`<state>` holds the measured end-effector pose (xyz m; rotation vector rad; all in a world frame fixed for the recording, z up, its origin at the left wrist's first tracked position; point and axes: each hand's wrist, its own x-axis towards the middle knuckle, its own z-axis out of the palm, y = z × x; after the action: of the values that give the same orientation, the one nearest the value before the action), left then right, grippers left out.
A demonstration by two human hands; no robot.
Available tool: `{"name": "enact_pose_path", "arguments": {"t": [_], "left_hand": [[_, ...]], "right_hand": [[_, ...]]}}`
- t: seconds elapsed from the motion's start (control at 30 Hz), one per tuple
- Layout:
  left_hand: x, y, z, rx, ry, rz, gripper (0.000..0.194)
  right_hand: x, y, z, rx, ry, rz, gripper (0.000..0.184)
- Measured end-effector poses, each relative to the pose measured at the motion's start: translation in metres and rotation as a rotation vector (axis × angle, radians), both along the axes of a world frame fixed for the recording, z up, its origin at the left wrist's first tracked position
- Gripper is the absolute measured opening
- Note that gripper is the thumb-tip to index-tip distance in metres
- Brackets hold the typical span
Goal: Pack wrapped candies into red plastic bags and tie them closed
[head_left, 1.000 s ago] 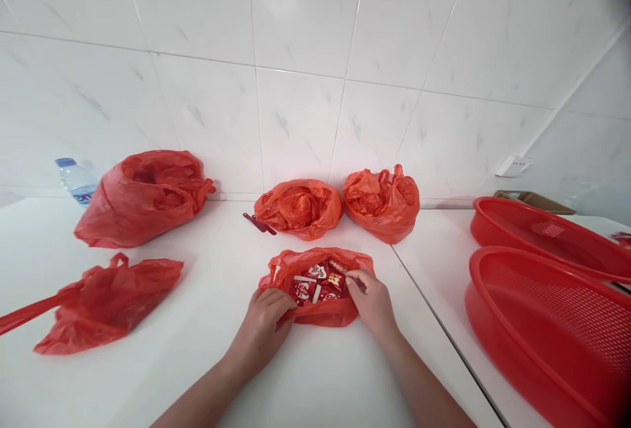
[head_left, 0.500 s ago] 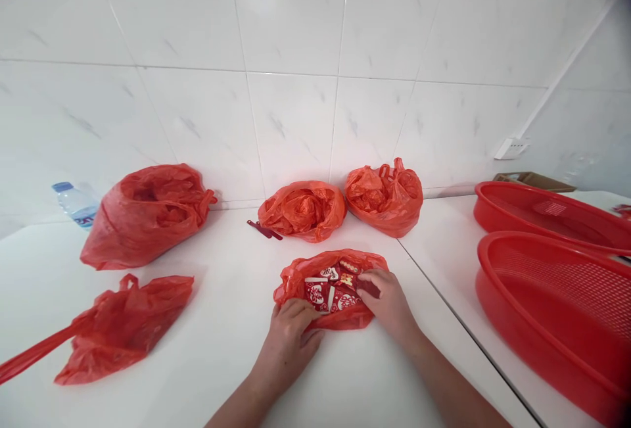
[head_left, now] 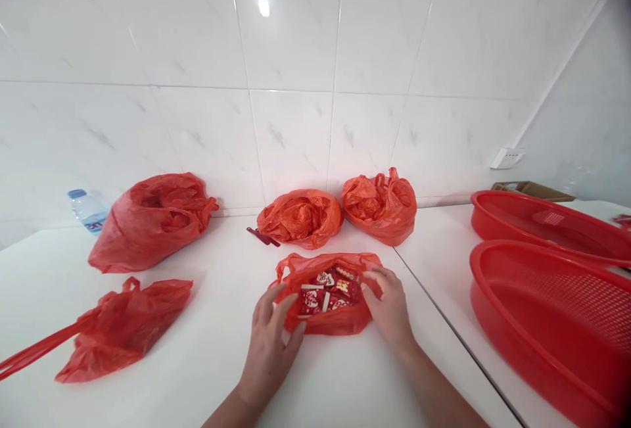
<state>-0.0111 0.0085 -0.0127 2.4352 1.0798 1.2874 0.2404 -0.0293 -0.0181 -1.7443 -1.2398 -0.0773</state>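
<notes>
A red plastic bag [head_left: 340,326] lies with its mouth spread on the white table in front of me. Inside it show several small red packets [head_left: 340,286] with white and gold printing. My left hand [head_left: 273,329] is at the bag's left side, fingers spread, the tips touching or close to the rim. On the right side, my right hand [head_left: 389,303] rests against the rim, its thumb and forefinger apart and nothing seen between them.
Behind stand a middle red bag [head_left: 300,217], a right red bag [head_left: 382,208] and a large left red bag [head_left: 152,224]. A flatter red bag [head_left: 128,329] lies at left. Also there: dark red strips [head_left: 263,237], a water bottle [head_left: 89,211] and red plastic baskets [head_left: 503,309].
My left hand has opened its fingers and shifted left along the bag. My right hand has drawn back from the packets to the bag's right rim. The view has tilted slightly.
</notes>
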Motion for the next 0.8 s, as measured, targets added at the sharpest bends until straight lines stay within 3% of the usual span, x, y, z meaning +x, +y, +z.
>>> {"name": "enact_pose_path", "arguments": {"t": [0.17, 0.3, 0.37, 0.47, 0.63, 0.8], "left_hand": [[0.016, 0.023, 0.003, -0.242, -0.315, 0.205, 0.056], [0.037, 0.044, 0.009, -0.501, -0.42, 0.255, 0.068], [0.043, 0.05, 0.01, -0.573, -0.406, 0.233, 0.07], [0.04, 0.057, 0.006, -0.657, -0.373, 0.184, 0.071], [0.027, 0.07, -0.002, -0.645, -0.36, 0.17, 0.074], [0.027, 0.078, -0.003, -0.684, -0.305, 0.18, 0.062]], "right_hand": [[-0.003, -0.006, 0.02, -0.033, 0.016, 0.0, 0.016], [-0.001, -0.003, 0.033, -0.169, -0.215, 0.029, 0.019], [0.002, 0.001, 0.031, -0.244, -0.307, 0.017, 0.026], [0.005, 0.009, 0.014, -0.299, -0.285, -0.045, 0.038], [0.006, 0.02, -0.008, -0.234, -0.2, -0.077, 0.045], [0.005, 0.025, -0.005, -0.199, -0.138, -0.003, 0.014]]}}
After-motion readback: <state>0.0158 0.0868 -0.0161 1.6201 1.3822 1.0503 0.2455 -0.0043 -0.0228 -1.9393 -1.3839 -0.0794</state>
